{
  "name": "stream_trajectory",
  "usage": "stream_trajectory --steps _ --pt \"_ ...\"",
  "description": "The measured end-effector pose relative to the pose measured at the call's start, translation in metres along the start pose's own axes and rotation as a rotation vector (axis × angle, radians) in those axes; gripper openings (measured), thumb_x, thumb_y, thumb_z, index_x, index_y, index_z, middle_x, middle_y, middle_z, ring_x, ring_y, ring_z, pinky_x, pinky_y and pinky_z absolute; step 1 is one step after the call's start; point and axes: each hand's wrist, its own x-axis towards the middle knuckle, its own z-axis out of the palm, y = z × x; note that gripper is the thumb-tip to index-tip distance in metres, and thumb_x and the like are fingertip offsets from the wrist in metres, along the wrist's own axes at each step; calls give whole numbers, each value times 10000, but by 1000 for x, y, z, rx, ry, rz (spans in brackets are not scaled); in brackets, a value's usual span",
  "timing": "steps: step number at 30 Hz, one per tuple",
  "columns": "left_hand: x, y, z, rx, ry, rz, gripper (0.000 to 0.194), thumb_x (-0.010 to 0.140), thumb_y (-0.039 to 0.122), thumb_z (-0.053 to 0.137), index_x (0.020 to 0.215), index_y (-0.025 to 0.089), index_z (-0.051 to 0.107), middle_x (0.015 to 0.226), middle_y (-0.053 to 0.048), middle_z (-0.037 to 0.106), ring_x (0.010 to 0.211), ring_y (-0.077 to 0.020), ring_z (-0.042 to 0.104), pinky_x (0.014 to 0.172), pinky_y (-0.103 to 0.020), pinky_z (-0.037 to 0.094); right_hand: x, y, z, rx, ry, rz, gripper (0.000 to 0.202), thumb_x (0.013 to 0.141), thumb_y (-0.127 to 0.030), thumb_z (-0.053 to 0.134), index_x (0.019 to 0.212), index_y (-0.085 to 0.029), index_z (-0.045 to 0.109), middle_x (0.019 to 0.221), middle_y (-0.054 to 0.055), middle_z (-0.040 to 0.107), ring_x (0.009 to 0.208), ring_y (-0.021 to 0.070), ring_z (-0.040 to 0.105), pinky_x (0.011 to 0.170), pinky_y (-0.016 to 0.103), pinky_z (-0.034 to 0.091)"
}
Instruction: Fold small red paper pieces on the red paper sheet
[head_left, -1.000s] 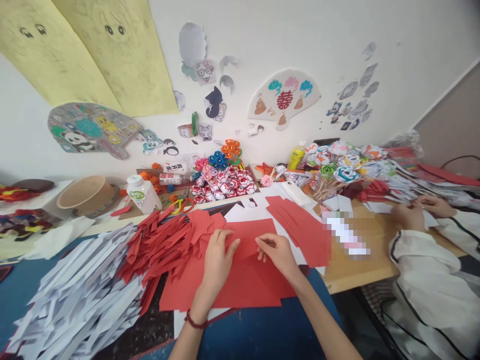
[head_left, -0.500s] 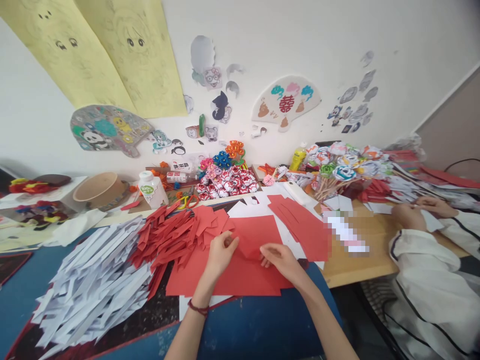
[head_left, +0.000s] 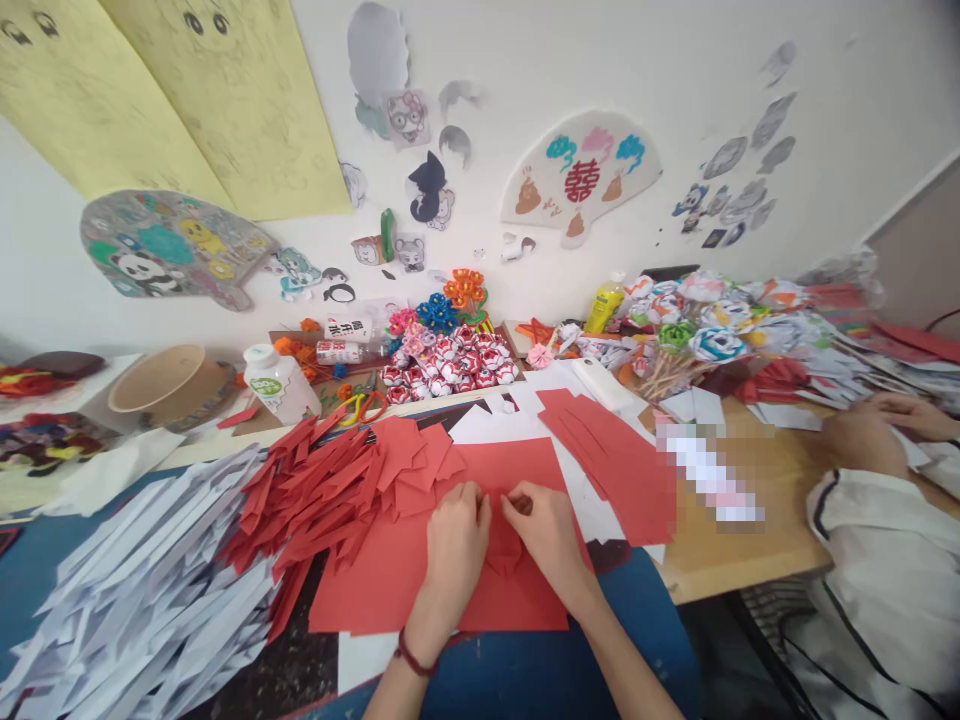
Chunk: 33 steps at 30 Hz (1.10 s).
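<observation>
My left hand (head_left: 454, 540) and my right hand (head_left: 553, 540) are close together, fingertips pinched on a small piece of red paper (head_left: 504, 548). Its lower part shows as a folded shape between them; the upper edge is partly hidden by my fingers. Beneath lie large red paper sheets (head_left: 382, 590). Just left of my left hand, several red paper pieces (head_left: 416, 460) overlap, with a heap of folded red strips (head_left: 315, 500) beyond. Further left spreads a big pile of folded white strips (head_left: 157, 580). Cut red paper (head_left: 611, 460) lies to the right.
At the back stand a white bottle (head_left: 281, 385), yellow-handled scissors (head_left: 360, 405), red-and-white paper flowers (head_left: 454, 365) and a yellow bottle (head_left: 604, 305). Paper flowers on sticks (head_left: 716, 340) lie at the right. Another person's hands (head_left: 874, 435) and white sleeve (head_left: 892, 560) are at the right edge.
My hands have come closer together, and the red paper between them now shows a folded shape. The view has shifted slightly, with the wall and left-hand things moving outward.
</observation>
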Motion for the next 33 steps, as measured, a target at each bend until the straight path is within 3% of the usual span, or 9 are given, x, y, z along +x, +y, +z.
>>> stream_trajectory --steps 4,8,17,22,27,33 --pt "-8 1 5 97 82 108 208 925 152 420 842 194 606 802 -45 617 762 -175 567 639 -265 388 -6 5 6 -52 73 -77 125 866 -197 530 815 -191 644 724 39 652 633 181 609 583 287 474" --pt "-11 -3 7 111 132 187 255 938 145 416 990 214 657 893 -60 645 818 -181 574 719 -287 454 -12 12 10 -98 105 -238 275 959 -215 404 1026 -195 670 870 79 659 726 187 640 656 299 518" --pt "-14 -9 0 207 83 255 334 923 158 450 1191 235 635 1028 -91 609 877 -208 529 754 -338 480 -15 16 6 -418 32 -429 408 966 -97 323 1213 -185 635 948 100 650 802 195 614 673 307 527" --pt "-15 -13 -1 237 58 249 397 909 142 455 1244 290 606 1100 -93 582 935 -226 504 768 -358 447 -13 16 1 -522 -21 -431 410 937 -90 394 1258 -223 611 954 109 621 844 236 549 730 379 496" --pt "-14 -12 -1 257 18 230 405 915 155 450 1269 299 583 1108 -88 570 940 -231 487 753 -357 421 -12 18 -2 -460 -78 -411 449 942 -84 377 1331 -238 542 968 99 589 873 231 520 758 374 476" --pt "-17 -12 -2 319 12 265 451 901 143 460 1310 314 545 1124 -86 557 941 -238 479 757 -362 401 -9 17 -6 -398 -110 -418 447 936 -67 375 1300 -238 572 969 96 575 883 228 503 751 366 471"
